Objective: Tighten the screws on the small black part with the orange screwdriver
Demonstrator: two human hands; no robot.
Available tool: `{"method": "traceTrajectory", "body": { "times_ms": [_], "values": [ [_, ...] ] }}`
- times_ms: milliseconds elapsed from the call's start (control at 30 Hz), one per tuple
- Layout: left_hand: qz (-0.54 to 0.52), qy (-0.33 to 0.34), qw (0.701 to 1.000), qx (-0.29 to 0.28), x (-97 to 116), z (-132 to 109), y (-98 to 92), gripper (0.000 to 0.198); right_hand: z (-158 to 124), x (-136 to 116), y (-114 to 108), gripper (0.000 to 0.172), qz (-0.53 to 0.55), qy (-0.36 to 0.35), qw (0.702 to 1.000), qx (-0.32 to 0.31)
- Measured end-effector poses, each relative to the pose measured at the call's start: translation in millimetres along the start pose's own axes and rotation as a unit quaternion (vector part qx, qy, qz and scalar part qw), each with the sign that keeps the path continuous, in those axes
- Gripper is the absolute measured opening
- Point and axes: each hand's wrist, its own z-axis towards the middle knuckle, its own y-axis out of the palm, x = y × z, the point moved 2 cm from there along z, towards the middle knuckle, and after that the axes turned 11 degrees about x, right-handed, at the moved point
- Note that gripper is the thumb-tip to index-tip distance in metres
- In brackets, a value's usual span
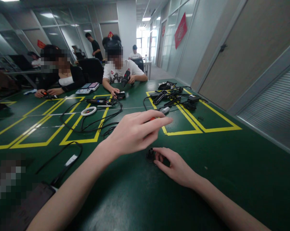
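My left hand [135, 133] hovers over the middle of the green table [125, 186], its fingers stretched out to the right. Just behind those fingers shows a tool-like thing with an orange part and a grey end [166, 110]; the rest is covered, and I cannot tell whether the hand touches it. Below the left fingertips stands a small black part [150, 155], with a narrow tube on top of a wider base. My right hand [175, 166] curls at its right side, thumb and index finger against it, steadying it on the table.
Yellow tape frames [183, 132] mark the table. Black cables and tools [169, 96] lie at the back right. A white ring [88, 111] and looped cables lie left of centre. Across the table a person [123, 70] holds a power drill [126, 78]. A dark box [31, 205] sits front left.
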Motion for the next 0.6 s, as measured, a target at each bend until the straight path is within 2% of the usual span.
{"method": "traceTrajectory", "body": {
  "times_ms": [200,400,600],
  "values": [
    [0.015,0.004,1.000,0.006,-0.4,0.8,-1.7,0.021,0.0,0.6,-0.2,0.032,-0.002,-0.001,1.000,-0.002],
    [-0.027,-0.017,0.999,-0.002,-0.3,1.6,-5.0,0.033,-0.5,-0.4,-1.1,0.031,0.001,0.006,1.000,-0.006],
    [-0.023,-0.060,0.998,0.006,-1.2,1.3,-4.2,0.024,-0.1,-1.1,-2.2,0.032,0.003,0.000,1.000,0.000]
  ]
}}
